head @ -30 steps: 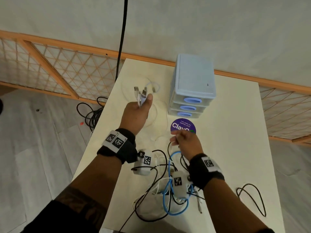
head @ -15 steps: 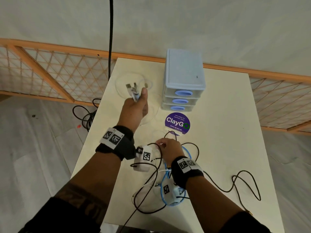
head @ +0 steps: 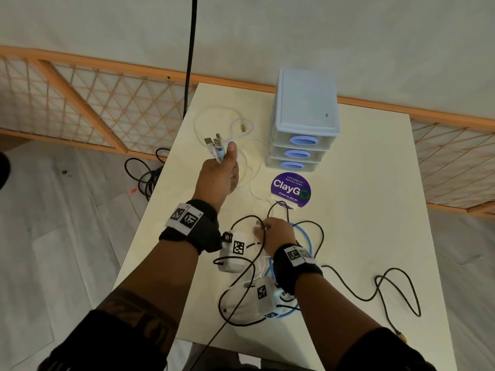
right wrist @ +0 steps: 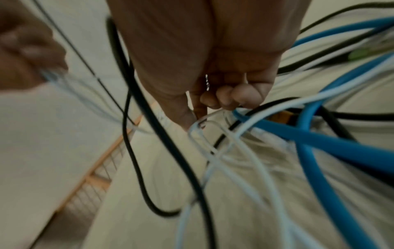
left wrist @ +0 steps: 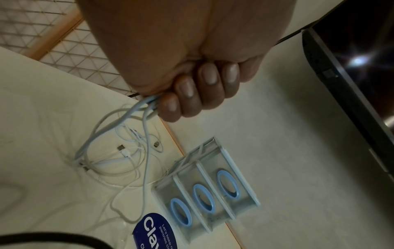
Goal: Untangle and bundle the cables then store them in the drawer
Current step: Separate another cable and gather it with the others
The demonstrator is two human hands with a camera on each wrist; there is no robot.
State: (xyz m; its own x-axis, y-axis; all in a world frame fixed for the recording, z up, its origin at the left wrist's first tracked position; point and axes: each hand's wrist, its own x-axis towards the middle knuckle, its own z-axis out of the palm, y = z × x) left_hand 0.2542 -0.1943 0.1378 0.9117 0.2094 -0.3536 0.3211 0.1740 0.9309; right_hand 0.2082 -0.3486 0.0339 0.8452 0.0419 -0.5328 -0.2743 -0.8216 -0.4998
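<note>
The white cables (head: 242, 167) lie in loose loops on the far left part of the worktop (head: 361, 210), just left of the drawer unit (head: 305, 121); their exact number cannot be told, but at least three metal plugs stand out of the left hand (head: 219, 175), pointing up and away from the person. From that fist the strands hang down and fan out toward the near side, as the left wrist view shows, with further loose plug ends (left wrist: 121, 148) lying among the loops. The left hand is raised above the worktop, forearm stretched forward, its grip clamped round the gathered cable ends, fingers (left wrist: 187, 91) curled tight and thumb pressed along the top.

Nearer the person is a tangle: one thick blue cable (head: 308, 242) curved in a loop, thin black cables (head: 385, 287) trailing in waves toward the right edge, and more white strands threaded through. The right hand (head: 276, 234) sits low in this tangle, knuckles up; in the right wrist view its thumb and forefinger pinch a thin white strand (right wrist: 204, 121), the other fingertips (right wrist: 241, 97) curled in beside it.

The drawer unit has three drawers, all closed, each with an oval blue handle facing the person. A round purple sticker (head: 290, 189) lies on the worktop just in front of the bottom drawer. Two white camera boxes with printed markers hang under the wrists, and both wrists wear black bands with marker tags.
</note>
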